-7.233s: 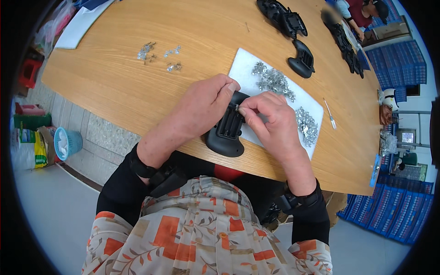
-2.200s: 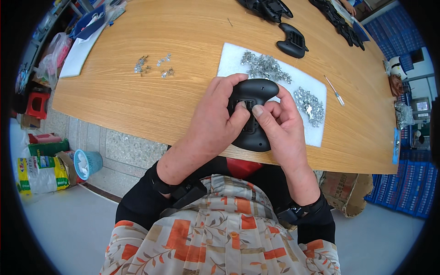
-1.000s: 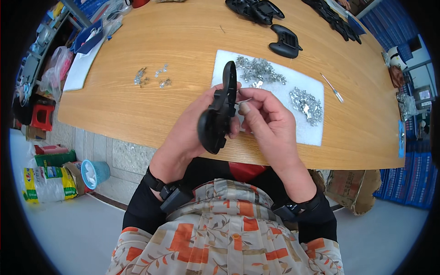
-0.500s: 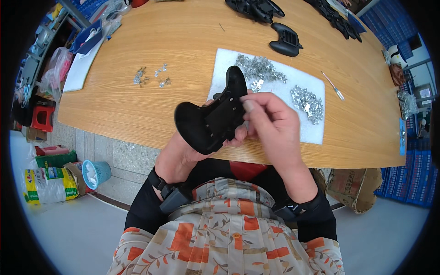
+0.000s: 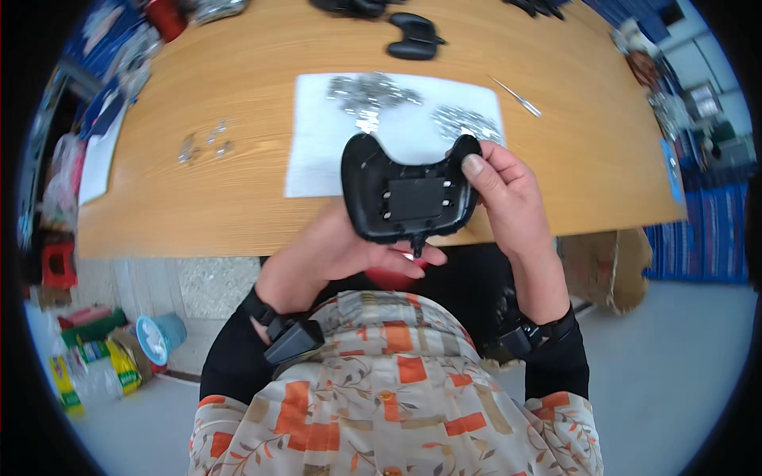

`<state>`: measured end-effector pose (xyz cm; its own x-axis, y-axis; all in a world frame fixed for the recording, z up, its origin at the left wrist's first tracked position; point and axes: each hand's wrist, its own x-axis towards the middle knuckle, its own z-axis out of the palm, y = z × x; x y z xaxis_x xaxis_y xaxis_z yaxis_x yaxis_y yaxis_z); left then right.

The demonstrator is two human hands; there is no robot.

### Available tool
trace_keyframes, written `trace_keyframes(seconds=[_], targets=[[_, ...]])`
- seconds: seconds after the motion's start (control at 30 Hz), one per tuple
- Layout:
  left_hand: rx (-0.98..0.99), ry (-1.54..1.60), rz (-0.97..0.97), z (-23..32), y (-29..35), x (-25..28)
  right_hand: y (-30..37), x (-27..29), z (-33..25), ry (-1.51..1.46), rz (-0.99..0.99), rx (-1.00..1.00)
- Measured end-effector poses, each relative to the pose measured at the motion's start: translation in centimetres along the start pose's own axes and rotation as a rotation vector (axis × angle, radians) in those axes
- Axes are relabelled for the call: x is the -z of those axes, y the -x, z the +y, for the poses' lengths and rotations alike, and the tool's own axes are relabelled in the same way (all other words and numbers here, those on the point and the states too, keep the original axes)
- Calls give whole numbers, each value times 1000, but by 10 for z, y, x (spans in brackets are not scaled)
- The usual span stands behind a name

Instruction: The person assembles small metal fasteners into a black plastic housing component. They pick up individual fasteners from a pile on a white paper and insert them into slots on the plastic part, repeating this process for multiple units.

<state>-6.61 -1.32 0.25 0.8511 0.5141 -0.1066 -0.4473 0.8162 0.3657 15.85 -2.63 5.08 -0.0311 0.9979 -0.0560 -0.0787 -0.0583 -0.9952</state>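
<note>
A black game controller (image 5: 416,198) is held above the table's near edge, its flat rectangular middle and small shiny metal spots facing up. My right hand (image 5: 508,186) pinches its right grip between thumb and fingers. Below the controller, my left hand (image 5: 361,250) has its fingers stretched out and apart. The controller hides part of that hand, and whether the two touch is unclear. Beyond lies a white foam sheet (image 5: 309,166) bearing two blurred piles of small silvery metal parts, a left pile (image 5: 369,94) and a right pile (image 5: 464,123).
Another black controller (image 5: 414,36) rests farther back on the wooden table (image 5: 254,47). A thin screwdriver (image 5: 520,99) lies right of the foam. Several small metal parts (image 5: 224,148) sit to the left. A blue wastebasket (image 5: 161,337) stands on the floor at left.
The controller has turned to lie more level and shifted slightly right. My right hand now grips its right end, while my left hand's fingers have loosened beneath it. The view has shifted too.
</note>
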Motion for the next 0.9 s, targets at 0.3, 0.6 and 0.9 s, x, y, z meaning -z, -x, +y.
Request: trace_keyframes(seconds=[0.3,0.6,0.9], targets=[[-99,-606,319,-7,-3,-10,161,200,20,267,490,-205],[-219,-909,472,-11,-4,-25,280,291,131,740,753,-568],[-484,-994,659,14,12,-13,83,207,5,660,658,63]])
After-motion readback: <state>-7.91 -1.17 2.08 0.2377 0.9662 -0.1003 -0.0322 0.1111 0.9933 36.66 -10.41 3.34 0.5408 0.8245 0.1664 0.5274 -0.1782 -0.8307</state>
